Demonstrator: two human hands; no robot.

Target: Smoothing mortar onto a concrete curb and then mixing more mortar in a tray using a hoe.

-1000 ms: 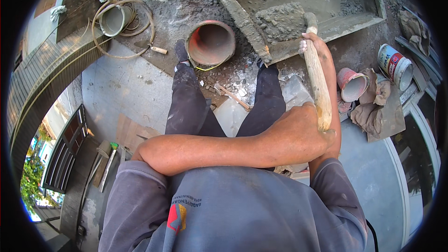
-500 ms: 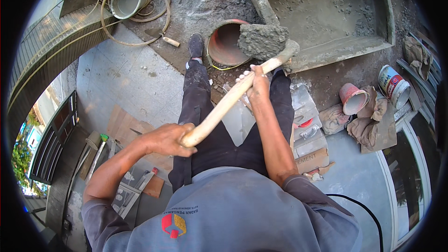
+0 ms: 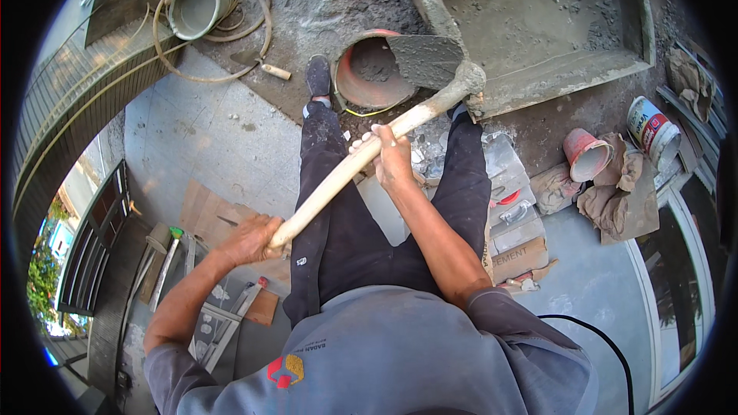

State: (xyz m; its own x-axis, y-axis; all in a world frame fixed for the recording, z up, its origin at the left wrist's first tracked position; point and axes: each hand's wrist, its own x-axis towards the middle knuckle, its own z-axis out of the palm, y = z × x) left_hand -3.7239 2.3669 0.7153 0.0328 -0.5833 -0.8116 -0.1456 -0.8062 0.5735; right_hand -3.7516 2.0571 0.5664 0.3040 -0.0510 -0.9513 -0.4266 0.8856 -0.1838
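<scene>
Hoe gripped two-handed; blade ahead of right hand, at bucket mouth.
Left hand wraps its rear end, right clasps farther up. Likely head-heavy, rigid; best held there, hands well apart.

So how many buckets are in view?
4: grey round bucket, upper left; large reddish round bucket, top centre; small pink bucket and white cylindrical bucket, right. More may be hidden.
</scene>
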